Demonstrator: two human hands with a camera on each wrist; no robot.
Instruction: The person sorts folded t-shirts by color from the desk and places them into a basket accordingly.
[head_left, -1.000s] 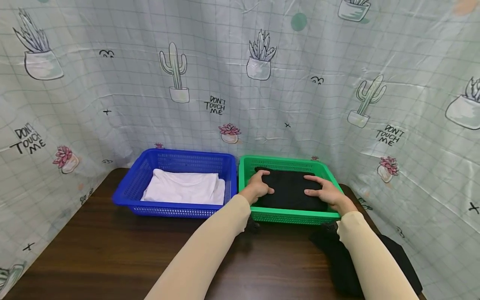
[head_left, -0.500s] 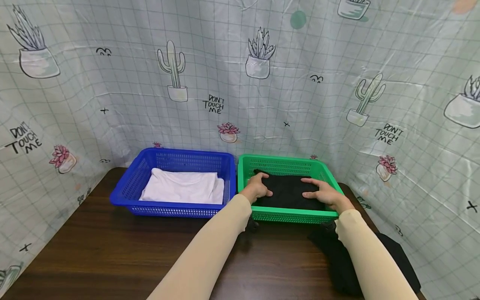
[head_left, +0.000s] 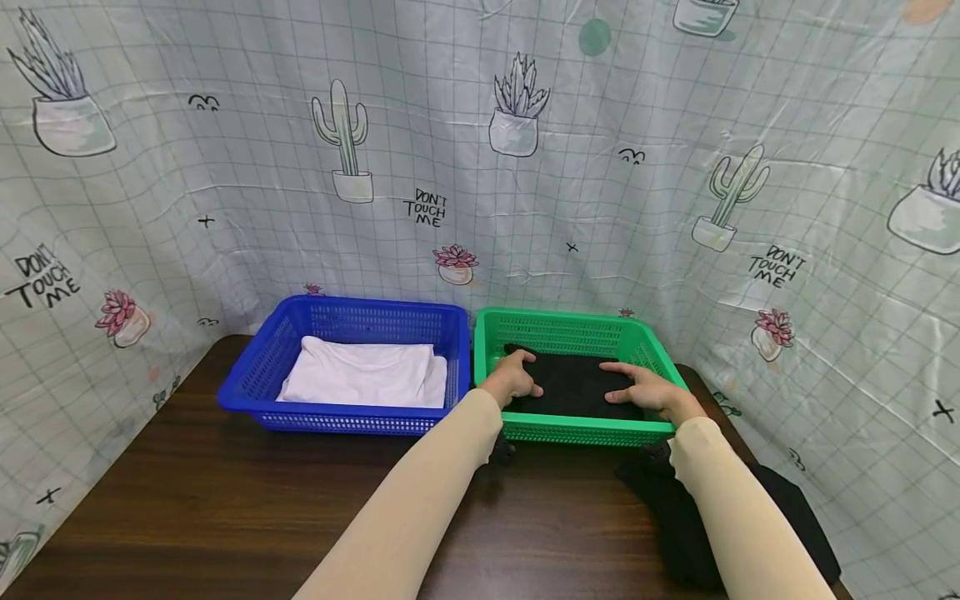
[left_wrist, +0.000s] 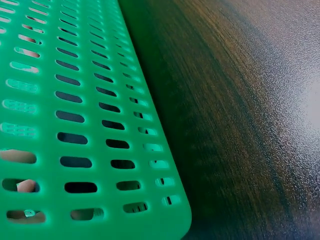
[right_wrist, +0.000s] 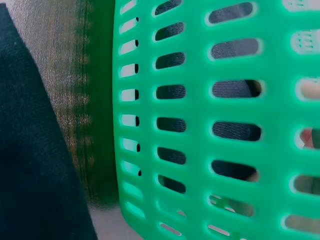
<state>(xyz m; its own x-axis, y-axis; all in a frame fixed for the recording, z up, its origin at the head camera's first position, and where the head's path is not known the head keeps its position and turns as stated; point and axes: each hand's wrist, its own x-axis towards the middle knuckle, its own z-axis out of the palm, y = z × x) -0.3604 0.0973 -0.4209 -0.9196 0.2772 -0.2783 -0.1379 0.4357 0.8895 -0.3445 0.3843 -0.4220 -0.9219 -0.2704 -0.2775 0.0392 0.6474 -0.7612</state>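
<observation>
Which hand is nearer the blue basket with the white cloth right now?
Left. The left hand rests on the black cloth at the green basket's left end, next to the blue basket. The right hand lies on the cloth's far right side.

Green basket (head_left: 577, 432) around both hands: moulded plastic, slotted walls, slightly glossy, smooth. Black garment (head_left: 573, 385) under the hands: matt knit cloth, fine ribbed weave visible through the slots in the right wrist view. Blue basket (head_left: 337, 421) left of the hands: same perforated plastic, holding white cloth (head_left: 367, 379), soft and matt. Surface (head_left: 225, 508): dark wood grain, faint sheen, lightly textured. Black cloth (head_left: 675, 517) near the right forearm: matt. Curtain (head_left: 480, 167) behind: printed, shiny, creased plastic sheet.
</observation>
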